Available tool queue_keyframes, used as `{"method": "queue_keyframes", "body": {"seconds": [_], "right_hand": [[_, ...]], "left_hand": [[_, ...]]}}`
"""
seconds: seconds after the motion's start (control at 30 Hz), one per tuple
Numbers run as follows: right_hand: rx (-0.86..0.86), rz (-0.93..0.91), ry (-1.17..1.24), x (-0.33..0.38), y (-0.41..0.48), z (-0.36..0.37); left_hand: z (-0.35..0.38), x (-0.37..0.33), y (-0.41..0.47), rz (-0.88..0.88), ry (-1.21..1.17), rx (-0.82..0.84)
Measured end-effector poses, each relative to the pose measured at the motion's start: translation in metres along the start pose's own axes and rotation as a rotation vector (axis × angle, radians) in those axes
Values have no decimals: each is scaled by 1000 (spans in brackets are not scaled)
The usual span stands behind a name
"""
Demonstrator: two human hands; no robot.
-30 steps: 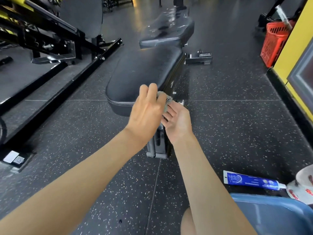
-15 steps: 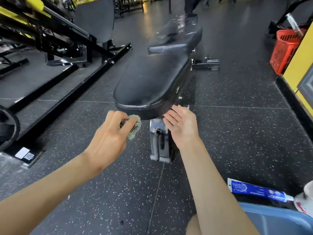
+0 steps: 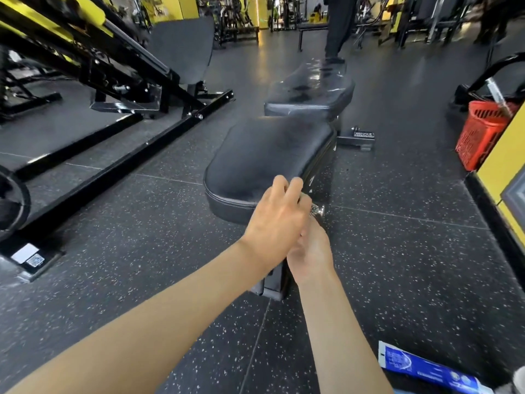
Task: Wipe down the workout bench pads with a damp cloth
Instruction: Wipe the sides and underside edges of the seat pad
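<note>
The black bench runs away from me. Its seat pad (image 3: 267,155) looks dull, and the back pad (image 3: 309,89) beyond it shines with wet streaks. My left hand (image 3: 275,220) hovers at the seat pad's near right corner, fingers curled on a small speckled cloth (image 3: 314,208) that peeks out at its right side. My right hand (image 3: 311,251) sits just below and under the left hand, palm turned inward. Its fingertips are hidden behind the left hand, so its grip cannot be seen.
A yellow and black machine frame (image 3: 113,81) fills the left side, with a floor rail (image 3: 127,163) near the bench. A red basket (image 3: 480,135) stands by the yellow wall on the right. A blue tube (image 3: 426,368) lies bottom right. A person (image 3: 338,27) stands beyond the bench.
My left hand has swung the cloth from the left of the bench leg up and right to the seat pad's corner, over my right hand. The view has tilted upward.
</note>
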State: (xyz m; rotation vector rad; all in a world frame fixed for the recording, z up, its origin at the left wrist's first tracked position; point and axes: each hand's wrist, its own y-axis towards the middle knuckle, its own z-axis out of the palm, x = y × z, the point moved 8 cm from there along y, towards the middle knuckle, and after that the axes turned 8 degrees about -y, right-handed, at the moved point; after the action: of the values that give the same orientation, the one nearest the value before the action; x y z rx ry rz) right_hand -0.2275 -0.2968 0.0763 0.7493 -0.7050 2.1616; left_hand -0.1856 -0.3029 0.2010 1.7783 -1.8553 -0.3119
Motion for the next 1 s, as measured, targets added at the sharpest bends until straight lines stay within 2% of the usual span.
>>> {"method": "queue_keyframes", "body": {"seconds": [0.13,0.3,0.43,0.53,0.77,0.87,1.0], "right_hand": [[-27,55,70,4,-2,1],[-80,69,47,4,-2,0],[-67,53,121,8,-3,-3],[-74,49,80,10,-4,-6],[-108,66,-21,7,-9,-1],[-103,57,-34,6,-7,-5],[-76,54,-81,-4,-10,1]], "left_hand": [[-2,5,-21,129,110,19],[5,1,-31,330,241,68],[19,-26,0,402,294,183],[24,-21,-12,449,316,186],[6,40,-74,574,275,195],[12,17,-60,629,247,138],[19,-3,-48,588,125,159]]}}
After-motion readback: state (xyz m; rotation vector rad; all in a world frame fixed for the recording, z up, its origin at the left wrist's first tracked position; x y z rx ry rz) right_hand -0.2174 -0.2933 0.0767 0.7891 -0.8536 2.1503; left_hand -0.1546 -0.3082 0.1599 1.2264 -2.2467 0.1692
